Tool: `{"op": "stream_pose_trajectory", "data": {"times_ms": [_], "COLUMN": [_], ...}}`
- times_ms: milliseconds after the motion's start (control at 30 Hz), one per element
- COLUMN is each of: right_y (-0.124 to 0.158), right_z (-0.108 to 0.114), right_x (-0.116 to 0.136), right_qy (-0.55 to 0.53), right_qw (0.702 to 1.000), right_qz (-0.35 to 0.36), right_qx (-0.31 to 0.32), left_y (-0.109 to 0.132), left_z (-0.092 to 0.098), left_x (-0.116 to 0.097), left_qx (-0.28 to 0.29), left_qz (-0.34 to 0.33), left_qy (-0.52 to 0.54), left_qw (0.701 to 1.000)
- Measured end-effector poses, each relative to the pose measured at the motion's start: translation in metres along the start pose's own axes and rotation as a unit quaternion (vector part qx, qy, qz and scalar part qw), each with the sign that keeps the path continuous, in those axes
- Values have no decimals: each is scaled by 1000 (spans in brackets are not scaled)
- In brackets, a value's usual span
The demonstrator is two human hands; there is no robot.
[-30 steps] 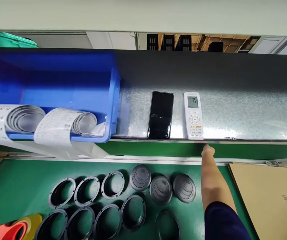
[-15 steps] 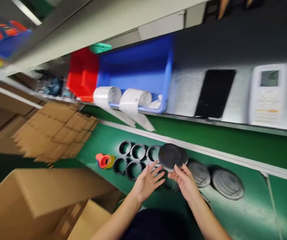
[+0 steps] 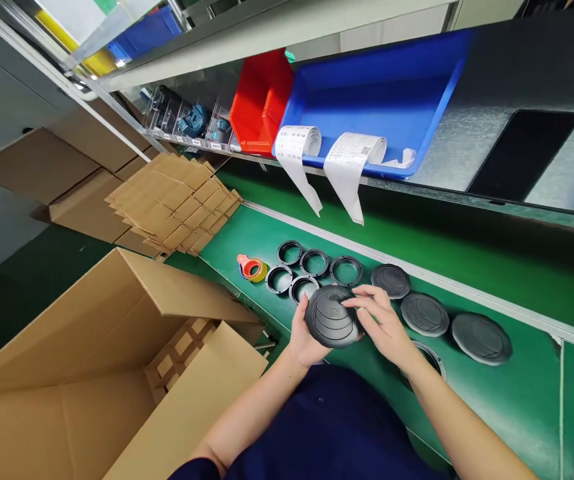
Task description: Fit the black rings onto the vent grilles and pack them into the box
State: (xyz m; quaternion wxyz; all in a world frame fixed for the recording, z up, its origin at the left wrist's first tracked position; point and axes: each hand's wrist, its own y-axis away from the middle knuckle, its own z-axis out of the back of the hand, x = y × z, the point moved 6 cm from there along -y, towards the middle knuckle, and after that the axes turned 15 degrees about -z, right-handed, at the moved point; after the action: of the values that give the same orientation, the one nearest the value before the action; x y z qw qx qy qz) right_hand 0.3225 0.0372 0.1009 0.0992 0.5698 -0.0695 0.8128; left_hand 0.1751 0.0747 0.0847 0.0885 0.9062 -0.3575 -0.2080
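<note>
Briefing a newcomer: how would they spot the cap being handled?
Look at the green bench below the blue tray. Near its front edge, the left hand and right hand hold a dark ribbed cap. The other caps lie flat on the bench.

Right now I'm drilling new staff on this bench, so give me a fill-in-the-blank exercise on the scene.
The left hand and right hand grip one round cover over the ____ table.
Two paper rolls hang from the ____ bin.
____ more covers lie in a row on the table.
Missing: green; blue; three.
</note>
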Motion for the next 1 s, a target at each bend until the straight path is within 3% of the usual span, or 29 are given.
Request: {"op": "stream_pose_trajectory", "data": {"times_ms": [167, 333, 500, 633, 833, 933, 1000], "right_y": [14, 29, 35, 39, 45, 51, 59], "right_z": [-31, -48, -52, -54, -46, -44, -47], "right_x": [25, 36, 42, 42, 40, 35, 33], "right_qy": [106, 130, 132, 105, 30, 31, 79], "right_qw": [993, 988, 987, 991, 997, 998, 996], "right_qz": [43, 65, 68, 45, -31, -39, -4], "right_qx": [17, 55, 67, 64, 63, 49, 32], "left_y": [29, 54, 65, 67, 73, 73, 70], "left_z": [10, 18, 19, 15, -2, -4, 4], "left_x": [-5, -4, 0, 0, 9, 11, 11], "left_qx": [-14, -51, -52, -14, 39, 32, 3], "left_qz": [-36, -61, -68, -67, 16, 37, 40], "left_qy": [8, -37, -32, -7, 38, 55, 59], "left_qw": [999, 996, 996, 998, 998, 997, 997]}}
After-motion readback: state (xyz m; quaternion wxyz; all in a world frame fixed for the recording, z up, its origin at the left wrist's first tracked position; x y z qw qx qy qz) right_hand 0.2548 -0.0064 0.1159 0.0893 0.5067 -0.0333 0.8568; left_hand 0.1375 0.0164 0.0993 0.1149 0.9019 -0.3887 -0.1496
